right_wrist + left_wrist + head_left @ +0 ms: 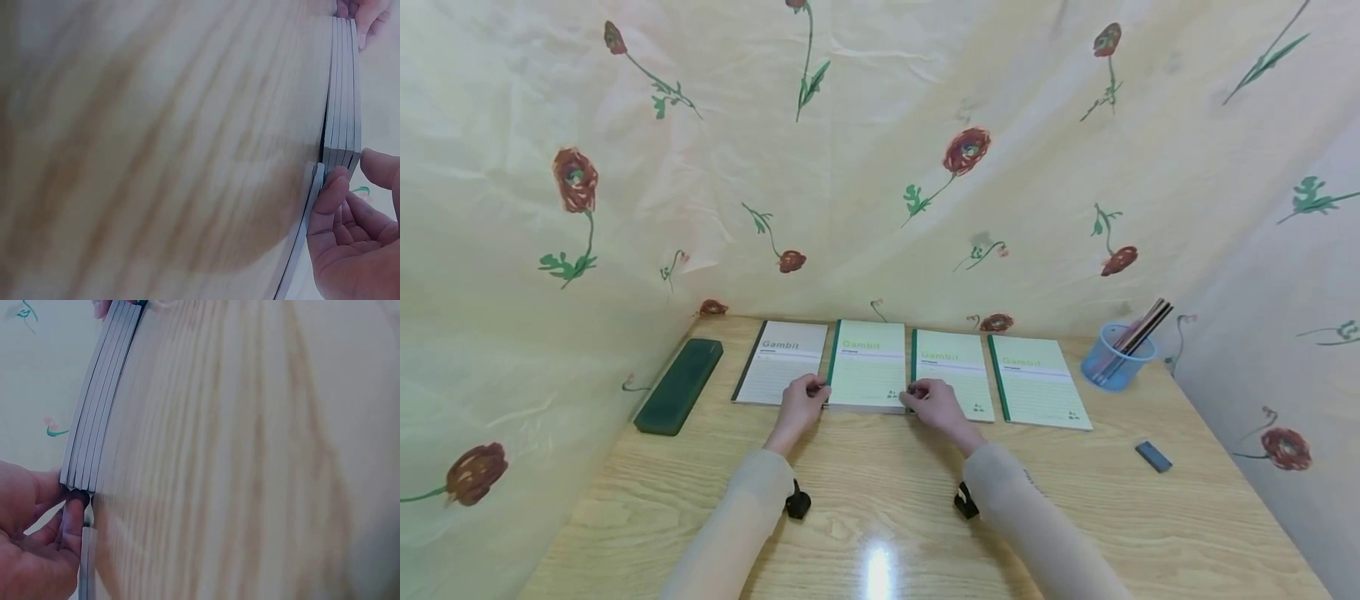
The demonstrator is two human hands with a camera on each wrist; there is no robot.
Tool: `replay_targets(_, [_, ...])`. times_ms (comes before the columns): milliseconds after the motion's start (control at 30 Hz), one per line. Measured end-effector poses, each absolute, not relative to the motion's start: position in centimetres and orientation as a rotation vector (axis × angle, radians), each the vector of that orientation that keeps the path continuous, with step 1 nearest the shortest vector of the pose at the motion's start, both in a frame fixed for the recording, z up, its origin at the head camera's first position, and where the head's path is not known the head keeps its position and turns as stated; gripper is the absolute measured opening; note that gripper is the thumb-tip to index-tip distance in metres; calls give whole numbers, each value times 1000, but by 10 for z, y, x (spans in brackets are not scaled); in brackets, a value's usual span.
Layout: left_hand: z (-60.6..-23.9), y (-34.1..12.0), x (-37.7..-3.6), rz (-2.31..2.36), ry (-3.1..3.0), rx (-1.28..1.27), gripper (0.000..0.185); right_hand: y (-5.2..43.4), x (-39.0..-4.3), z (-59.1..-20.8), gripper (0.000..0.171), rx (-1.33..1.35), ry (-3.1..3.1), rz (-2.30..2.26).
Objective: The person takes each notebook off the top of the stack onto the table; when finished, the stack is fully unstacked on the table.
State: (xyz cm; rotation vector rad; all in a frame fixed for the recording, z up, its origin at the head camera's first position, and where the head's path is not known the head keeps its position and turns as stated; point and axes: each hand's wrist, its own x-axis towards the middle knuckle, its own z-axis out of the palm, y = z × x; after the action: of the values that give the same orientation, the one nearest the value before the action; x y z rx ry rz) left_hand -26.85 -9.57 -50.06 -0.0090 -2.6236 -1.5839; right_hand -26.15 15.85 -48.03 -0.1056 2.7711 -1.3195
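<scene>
A stack of several green-spined Gambit notebooks (pixel 868 362) lies on the table, second from the left in a row. My left hand (pixel 802 406) pinches its near left corner, the fingers curled in at the edge. At the near right corner my right hand (pixel 937 406) pinches the same stack, thumb at the top and fingertips against the side. Both wrist views show the stacked edges (pixel 100 406) face on. Left of the stack is a black-spined notebook (pixel 782 367); a green-spined notebook (pixel 951 367) lies just right of it, partly behind my right hand.
Another green-spined notebook (pixel 1039 383) lies further right. Beyond it stands a blue mesh pen cup (pixel 1108 371) holding several pencils, with a small dark block (pixel 1153 456) nearer. A dark green case (pixel 680 387) lies far left. Flowered cloth (pixel 850 167) hangs behind the table.
</scene>
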Motion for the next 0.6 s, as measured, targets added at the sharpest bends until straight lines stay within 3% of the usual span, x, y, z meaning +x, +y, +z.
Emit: replay_targets(600, [-482, -86, -272, -1295, -2809, 40, 17, 157, -259, -481, 21, -163, 2806, -1282])
